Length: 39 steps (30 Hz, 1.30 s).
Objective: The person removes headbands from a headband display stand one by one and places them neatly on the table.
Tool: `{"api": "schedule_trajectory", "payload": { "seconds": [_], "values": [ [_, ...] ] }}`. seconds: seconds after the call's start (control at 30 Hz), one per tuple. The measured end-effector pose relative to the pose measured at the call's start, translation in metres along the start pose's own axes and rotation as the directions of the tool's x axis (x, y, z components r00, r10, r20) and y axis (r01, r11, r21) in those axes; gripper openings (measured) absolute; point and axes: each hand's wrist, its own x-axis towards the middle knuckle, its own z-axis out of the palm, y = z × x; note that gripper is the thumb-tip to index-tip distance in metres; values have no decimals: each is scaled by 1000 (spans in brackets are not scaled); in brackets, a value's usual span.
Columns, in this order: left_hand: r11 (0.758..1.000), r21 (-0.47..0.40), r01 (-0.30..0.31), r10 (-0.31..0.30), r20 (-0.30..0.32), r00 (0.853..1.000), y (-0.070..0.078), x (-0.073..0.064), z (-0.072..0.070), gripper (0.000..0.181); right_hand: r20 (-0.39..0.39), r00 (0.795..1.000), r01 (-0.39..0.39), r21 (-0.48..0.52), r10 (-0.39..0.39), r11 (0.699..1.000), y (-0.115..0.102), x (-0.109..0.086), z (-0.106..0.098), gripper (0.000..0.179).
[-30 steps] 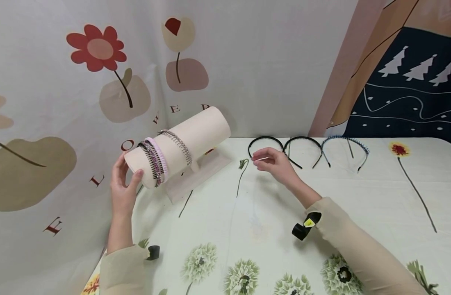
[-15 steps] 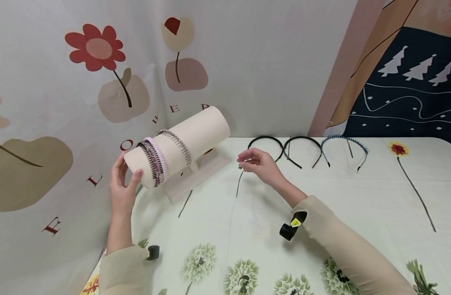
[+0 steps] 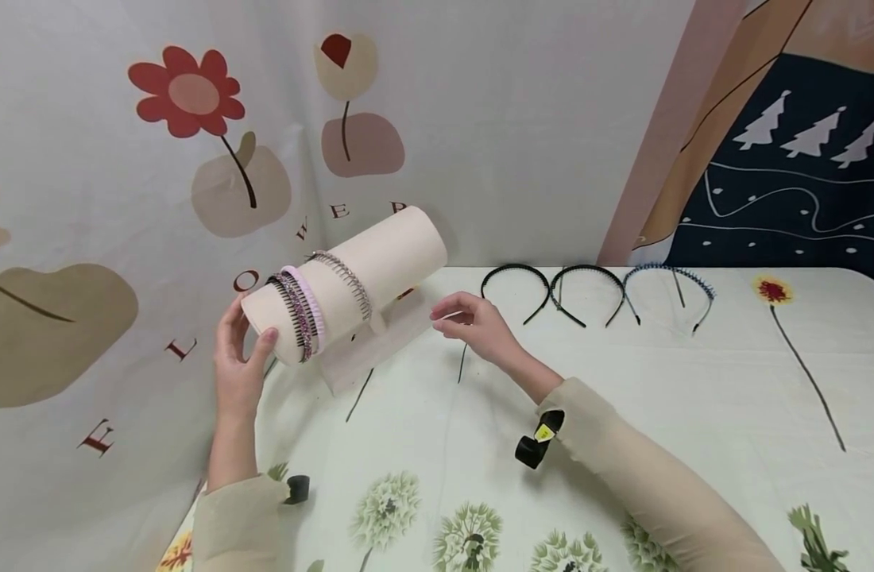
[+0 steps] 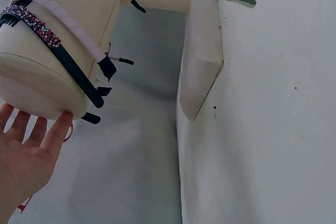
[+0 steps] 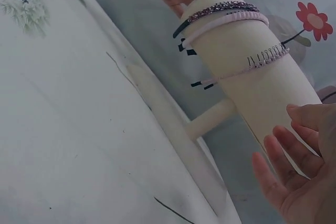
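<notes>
A cream cylindrical headband stand [image 3: 401, 246] leans at an angle on its short post above a flat base [image 3: 380, 349]. My left hand [image 3: 240, 369] holds its near end, thumb on one side and fingers on the other. Around that end sit a dark headband with glittery stones [image 5: 223, 9] and a lilac wrapped headband [image 4: 68, 19]. Farther along is a thin pinkish toothed headband [image 3: 347, 278]. My right hand [image 3: 476, 326] hovers right of the base, fingers loosely bent with nothing between them. In the right wrist view its fingers [image 5: 286, 153] overlap the stand's far end.
Two black headbands [image 3: 512, 268] [image 3: 587, 268] and a blue spiky headband [image 3: 669, 267] lie in a row at the back of the table [image 3: 737, 381], right of the stand. A flower-printed curtain [image 3: 523, 143] hangs behind and to the left.
My right hand has moved left, away from the row of headbands and closer to the stand. My left hand and the stand have stayed in place.
</notes>
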Motion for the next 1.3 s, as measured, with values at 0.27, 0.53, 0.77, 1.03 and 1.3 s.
{"api": "schedule_trajectory", "payload": {
  "seconds": [0.27, 0.53, 0.77, 1.03, 1.3],
  "values": [
    [1000, -3, 3, -3, 0, 1000, 1, 0, 0, 64, -11, 1000, 2, -19, -3, 1000, -5, 7, 13, 23],
    [1000, 18, 4, -4, -3, 1000, 1, 0, 1, 64, -31, 1000, 1, -50, -3, 999, -9, 14, 22, 21],
    [1000, 1, -3, 3, -4, 1000, 0, 0, 0, 64, -40, 999, 12, -45, -13, 999, -12, 21, 30, 20],
    [1000, 11, 11, -11, -3, 1000, -1, 1, 0, 64, -35, 999, 22, -57, -24, 998, -19, 26, 39, 21],
    [1000, 26, 15, -15, 1, 1000, 0, 1, 0, 64, -51, 998, 30, -61, -33, 998, -26, 32, 51, 21]
  ]
}}
